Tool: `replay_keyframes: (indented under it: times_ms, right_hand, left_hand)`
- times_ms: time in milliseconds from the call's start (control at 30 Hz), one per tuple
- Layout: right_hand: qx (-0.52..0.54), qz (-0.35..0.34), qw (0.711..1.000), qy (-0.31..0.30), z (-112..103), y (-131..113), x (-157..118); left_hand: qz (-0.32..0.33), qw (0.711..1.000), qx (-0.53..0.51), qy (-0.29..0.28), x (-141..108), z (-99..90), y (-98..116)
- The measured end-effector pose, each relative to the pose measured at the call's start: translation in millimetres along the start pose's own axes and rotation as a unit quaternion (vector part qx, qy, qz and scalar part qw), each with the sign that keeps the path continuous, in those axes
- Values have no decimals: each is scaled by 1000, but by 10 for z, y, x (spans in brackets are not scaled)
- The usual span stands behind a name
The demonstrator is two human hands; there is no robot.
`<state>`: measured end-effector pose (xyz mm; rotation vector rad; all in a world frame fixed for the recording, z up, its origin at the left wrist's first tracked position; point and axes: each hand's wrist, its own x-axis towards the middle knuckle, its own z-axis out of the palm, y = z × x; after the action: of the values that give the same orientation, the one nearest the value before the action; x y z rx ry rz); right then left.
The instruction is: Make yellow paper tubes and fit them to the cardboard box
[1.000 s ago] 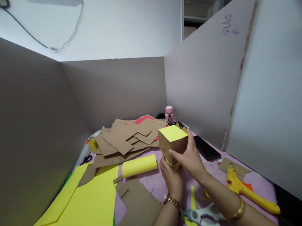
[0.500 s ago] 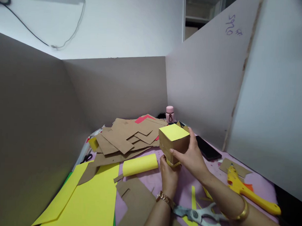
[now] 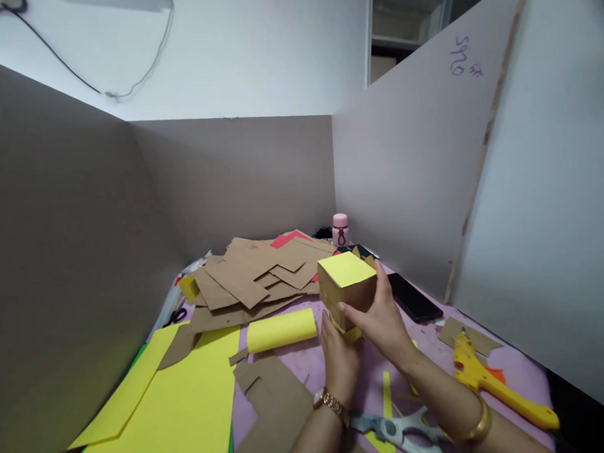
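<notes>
A brown cardboard box (image 3: 331, 294) with a yellow paper square (image 3: 347, 268) on its top face is held up above the table. My right hand (image 3: 384, 323) grips its right side, thumb across the near face and fingers around the far side. From below, my left hand (image 3: 340, 358) supports the box, closed around its underside, where a bit of yellow shows; its fingertips are partly hidden. Large scissors (image 3: 398, 431) lie beside my left wrist, with cut yellow paper strips (image 3: 387, 394) near them. A curled yellow paper sheet (image 3: 282, 330) rests left of my hands.
Stacked cardboard pieces (image 3: 240, 277) cover the back of the table, near a pink bottle (image 3: 340, 231). On the right are a black phone (image 3: 413, 298) and a yellow glue gun (image 3: 499, 392). Yellow sheets (image 3: 184, 395) lie at the left. Grey partitions (image 3: 244, 170) enclose the table.
The box has tilted and shifted very slightly left and down in both hands. The grip looks the same, and the things on the table stay put.
</notes>
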<state>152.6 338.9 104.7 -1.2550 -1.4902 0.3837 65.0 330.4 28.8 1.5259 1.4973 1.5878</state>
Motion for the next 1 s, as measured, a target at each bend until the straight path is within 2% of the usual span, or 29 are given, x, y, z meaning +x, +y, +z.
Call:
replay_keyframes:
  times_ms: [133, 200, 233, 300, 367, 467, 567, 733, 1000]
  right_hand:
    - [-9, -2, 1000, 2, 9, 32, 0]
    - [-8, -4, 1000, 3, 13, 42, 0]
    - [-6, -3, 1000, 3, 14, 43, 0]
    - [1, -1, 1000, 3, 18, 38, 1]
    - [5, -1, 1000, 4, 24, 27, 3]
    - [-1, -1, 1000, 9, 33, 4, 4]
    - [-14, 4, 1000, 7, 37, -17, 3]
    - [-21, 7, 1000, 6, 38, -33, 6]
    - [-21, 12, 1000, 1, 40, -59, -6]
  left_hand:
    - [-4, 999, 51, -15, -246, -202, 53]
    - [22, 987, 156, -14, -259, -420, 88]
    - [52, 974, 218, -31, -211, -550, 100]
    - [94, 925, 362, -74, -17, -817, 106]
    - [69, 859, 489, -135, 242, -1042, 81]
    - [69, 834, 522, -165, 554, -1229, 16]
    - [90, 827, 525, -180, 654, -1262, -13]
    - [123, 823, 530, -166, 578, -1217, 80]
    - [144, 824, 520, -176, 510, -999, 218]
